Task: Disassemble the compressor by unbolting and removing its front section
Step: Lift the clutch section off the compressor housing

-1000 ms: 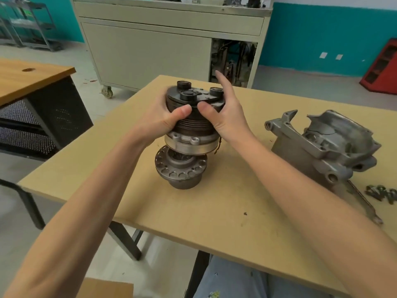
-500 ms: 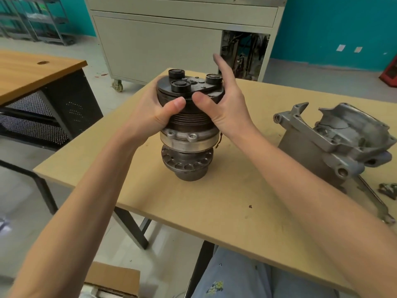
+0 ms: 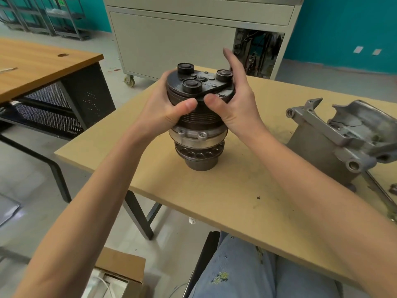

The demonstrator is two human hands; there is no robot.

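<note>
Both hands are on it now. The left hand wraps the left side of the compressor front section, thumb laid across the ribbed pulley and fingers curled out of sight behind. The right hand clamps the opposite side, palm against the pulley and thumb pressed in just under the top plate's rim. Its index finger sticks straight up, clear of the metal, and the other fingers are hidden behind the part. The two thumbs nearly meet at the front.

The front section stands upright, long axis vertical. The dark clutch plate faces up at the camera, three round bosses on top. Below the pulley grooves comes a silvery flange with bolt lugs, then a ring of round holes, then a narrower dark hub pointing down onto the table, near its far-left corner.

To the right, well apart, the grey cast compressor housing stands on the same table with its mounting ears toward the hands. A few small dark fasteners lie at the right edge, too small to make out.

Beyond the table are a beige wheeled cabinet and, on the left, a wooden desk. An open cardboard box sits on the floor below.
</note>
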